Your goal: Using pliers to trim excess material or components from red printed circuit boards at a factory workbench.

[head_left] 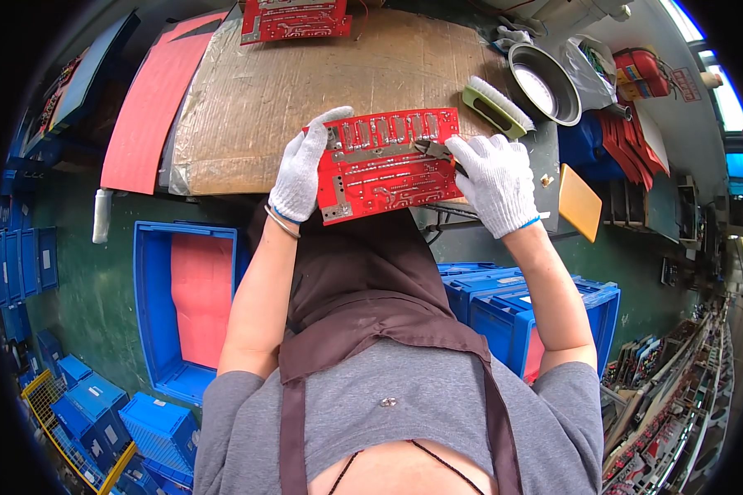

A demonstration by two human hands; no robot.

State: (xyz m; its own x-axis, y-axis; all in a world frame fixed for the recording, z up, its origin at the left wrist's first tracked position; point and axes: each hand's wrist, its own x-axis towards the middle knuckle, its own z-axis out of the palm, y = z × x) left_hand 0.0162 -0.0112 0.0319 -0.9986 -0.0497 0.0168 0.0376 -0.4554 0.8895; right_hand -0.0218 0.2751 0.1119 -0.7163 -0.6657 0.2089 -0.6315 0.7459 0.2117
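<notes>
A red circuit board (388,175) with silvery solder tracks is held up over the near edge of the cardboard-topped bench (322,82). My left hand (301,165), in a white knitted glove, grips the board's left edge. In my gloved right hand (497,177) are cutting pliers (432,148), their dark jaws resting against the board's right part near a row of soldered strips. The right-hand fingers partly hide the pliers' handles and the board's right edge. Another red circuit board (297,21) lies at the far side of the bench.
Right of the board lie a green-backed brush (495,109) and a round metal bowl (545,82). A blue crate (149,305) lined with red stands at my left, more blue crates (512,305) at my right. A red sheet (153,107) covers the bench's left end.
</notes>
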